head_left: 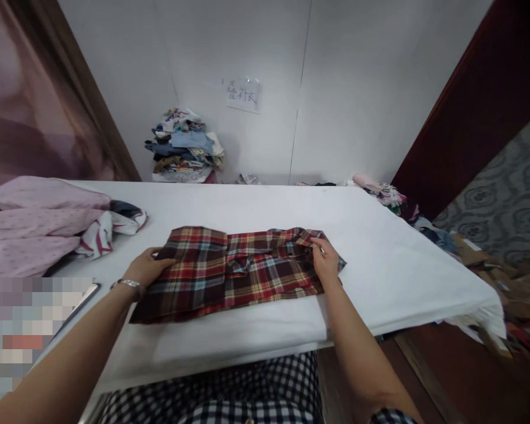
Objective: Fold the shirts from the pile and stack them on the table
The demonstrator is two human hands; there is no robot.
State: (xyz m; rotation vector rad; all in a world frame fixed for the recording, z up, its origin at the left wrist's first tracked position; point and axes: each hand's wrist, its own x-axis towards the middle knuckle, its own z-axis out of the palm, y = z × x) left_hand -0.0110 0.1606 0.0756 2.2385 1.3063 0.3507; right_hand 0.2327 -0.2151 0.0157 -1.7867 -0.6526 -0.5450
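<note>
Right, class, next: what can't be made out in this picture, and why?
All in the head view:
Plaid cloth: underside, hidden by its upper layers.
Left hand: palm, hidden by its back.
Pink cloth: far end, cut off by the left edge.
Dark-edged item: mostly masked by pixel blocks.
Cardboard boxes: details, blurred.

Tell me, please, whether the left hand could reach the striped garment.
Probably yes: only white tabletop shows between the left hand and the striped garment, though that hand touches plaid fabric.
</note>
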